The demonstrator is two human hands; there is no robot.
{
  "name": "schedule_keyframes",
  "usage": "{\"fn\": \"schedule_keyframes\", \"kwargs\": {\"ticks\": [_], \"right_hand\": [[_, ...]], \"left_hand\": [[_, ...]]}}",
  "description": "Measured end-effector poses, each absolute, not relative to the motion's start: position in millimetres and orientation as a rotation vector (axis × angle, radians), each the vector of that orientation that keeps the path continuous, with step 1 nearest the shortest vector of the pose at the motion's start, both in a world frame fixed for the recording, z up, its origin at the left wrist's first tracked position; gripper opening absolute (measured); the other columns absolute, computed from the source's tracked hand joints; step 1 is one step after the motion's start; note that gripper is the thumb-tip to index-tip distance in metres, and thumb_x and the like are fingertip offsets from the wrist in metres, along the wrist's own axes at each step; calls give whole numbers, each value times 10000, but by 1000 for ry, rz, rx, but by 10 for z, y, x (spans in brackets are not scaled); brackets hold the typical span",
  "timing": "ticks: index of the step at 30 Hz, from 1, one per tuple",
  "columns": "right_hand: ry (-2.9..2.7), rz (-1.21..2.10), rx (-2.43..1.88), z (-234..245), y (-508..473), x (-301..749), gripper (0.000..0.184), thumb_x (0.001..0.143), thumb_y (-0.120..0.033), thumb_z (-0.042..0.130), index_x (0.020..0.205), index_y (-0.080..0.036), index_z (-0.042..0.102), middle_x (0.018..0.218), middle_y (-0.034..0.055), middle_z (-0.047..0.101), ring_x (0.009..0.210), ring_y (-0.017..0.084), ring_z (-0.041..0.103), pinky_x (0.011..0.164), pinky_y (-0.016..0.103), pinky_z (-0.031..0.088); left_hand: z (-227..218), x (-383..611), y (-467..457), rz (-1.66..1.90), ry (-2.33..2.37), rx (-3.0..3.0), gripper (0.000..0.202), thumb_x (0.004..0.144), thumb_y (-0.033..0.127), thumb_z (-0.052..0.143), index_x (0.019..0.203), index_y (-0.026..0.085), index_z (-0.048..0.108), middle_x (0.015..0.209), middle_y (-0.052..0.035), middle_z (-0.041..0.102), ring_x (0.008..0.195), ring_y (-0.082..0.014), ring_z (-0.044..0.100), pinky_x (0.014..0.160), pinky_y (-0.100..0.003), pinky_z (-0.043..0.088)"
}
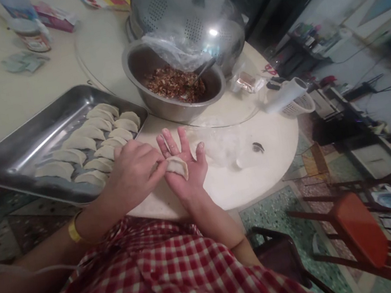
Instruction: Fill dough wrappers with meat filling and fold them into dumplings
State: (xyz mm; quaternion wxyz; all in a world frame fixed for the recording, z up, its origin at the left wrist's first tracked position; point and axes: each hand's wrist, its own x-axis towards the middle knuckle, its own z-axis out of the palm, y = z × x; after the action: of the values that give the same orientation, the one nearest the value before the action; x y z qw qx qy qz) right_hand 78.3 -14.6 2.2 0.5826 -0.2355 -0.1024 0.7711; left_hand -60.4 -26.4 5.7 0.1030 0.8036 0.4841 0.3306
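A folded dumpling [177, 166] lies across the palm of my right hand [190, 172], which is turned up with its fingers spread and dusted with flour. From the left, my left hand [138, 170] reaches over with its fingers closed at the near end of this dumpling. Just beyond my left hand, a metal tray [25, 138] holds rows of finished dumplings [79, 142]. Past my hands stands a steel bowl [175, 112] of chopped reddish-brown filling [174, 84], with a spoon handle [204, 68] leaning at its right side.
A large perforated metal dome [181, 10] sits behind the bowl, with clear plastic [180, 52] between them. On the table [274, 154] are a white basket [298, 103], a dark scrap [258, 147], a jar [31, 36] and a pink box [54, 18]. An orange-backed chair [359, 229] stands at right.
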Motion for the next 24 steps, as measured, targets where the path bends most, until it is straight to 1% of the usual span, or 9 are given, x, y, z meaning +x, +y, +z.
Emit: {"fn": "schedule_keyframes", "kwargs": {"ticks": [3, 5, 8, 10, 13, 15, 17, 22, 24], "right_hand": [[-245, 1797, -553, 18, -146, 784, 546, 885, -676, 468, 1217, -271, 622, 1294, 91, 666, 1342, 264, 535, 1206, 595, 235], [-234, 1796, -554, 25, -144, 785, 544, 889, -668, 462, 1224, -268, 617, 1288, 95, 666, 1329, 264, 542, 1196, 594, 246], [-231, 1800, -567, 37, -142, 783, 533, 892, -657, 449, 1224, -271, 607, 1272, 95, 669, 1291, 257, 566, 1174, 557, 284], [-243, 1803, -575, 37, -142, 778, 527, 891, -657, 436, 1221, -278, 596, 1263, 91, 672, 1266, 254, 580, 1148, 534, 324], [-253, 1795, -590, 28, -142, 769, 532, 886, -664, 425, 1215, -281, 591, 1259, 94, 674, 1245, 257, 585, 1106, 528, 375], [-257, 1794, -600, 23, -140, 766, 537, 880, -672, 431, 1209, -282, 599, 1261, 99, 676, 1234, 259, 587, 1083, 523, 402], [-256, 1796, -602, 25, -137, 768, 534, 881, -675, 429, 1200, -285, 607, 1247, 97, 686, 1212, 255, 599, 1064, 508, 424], [-229, 1785, -589, 41, -135, 778, 510, 914, -644, 388, 1187, -279, 617, 1187, 78, 716, 1134, 225, 641, 1063, 483, 443], [-245, 1781, -597, 36, -136, 777, 521, 909, -653, 394, 1196, -277, 612, 1229, 89, 704, 1143, 226, 633, 1061, 488, 447]], "left_hand": [[88, -602, -296, 963, 1487, 2452, 297, 1000, 326, 455, 752, 241, 595, 803, -44, 680, 839, -255, 553, 767, -438, 376], [120, -620, -316, 964, 1511, 2470, 291, 1011, 348, 464, 789, 244, 620, 826, -41, 689, 842, -251, 547, 774, -435, 381], [151, -639, -313, 973, 1515, 2497, 278, 1017, 379, 479, 859, 232, 656, 853, -43, 699, 843, -248, 538, 774, -433, 390], [152, -630, -292, 975, 1479, 2529, 305, 1031, 370, 446, 873, 230, 666, 841, -41, 696, 833, -244, 536, 757, -429, 382], [139, -588, -265, 944, 1471, 2596, 353, 1044, 333, 400, 800, 237, 638, 807, -33, 673, 815, -240, 526, 726, -418, 345], [135, -562, -265, 934, 1501, 2610, 354, 1036, 310, 418, 736, 233, 590, 787, -23, 652, 817, -236, 528, 731, -415, 325], [142, -552, -281, 949, 1526, 2589, 333, 1028, 301, 442, 728, 231, 568, 781, -12, 640, 829, -230, 542, 749, -413, 317], [171, -565, -311, 957, 1581, 2637, 258, 1028, 339, 446, 861, 252, 622, 817, -13, 673, 840, -247, 563, 751, -422, 326], [162, -556, -299, 933, 1565, 2667, 270, 1027, 331, 440, 843, 255, 622, 827, -16, 678, 841, -252, 563, 755, -429, 332]]}}
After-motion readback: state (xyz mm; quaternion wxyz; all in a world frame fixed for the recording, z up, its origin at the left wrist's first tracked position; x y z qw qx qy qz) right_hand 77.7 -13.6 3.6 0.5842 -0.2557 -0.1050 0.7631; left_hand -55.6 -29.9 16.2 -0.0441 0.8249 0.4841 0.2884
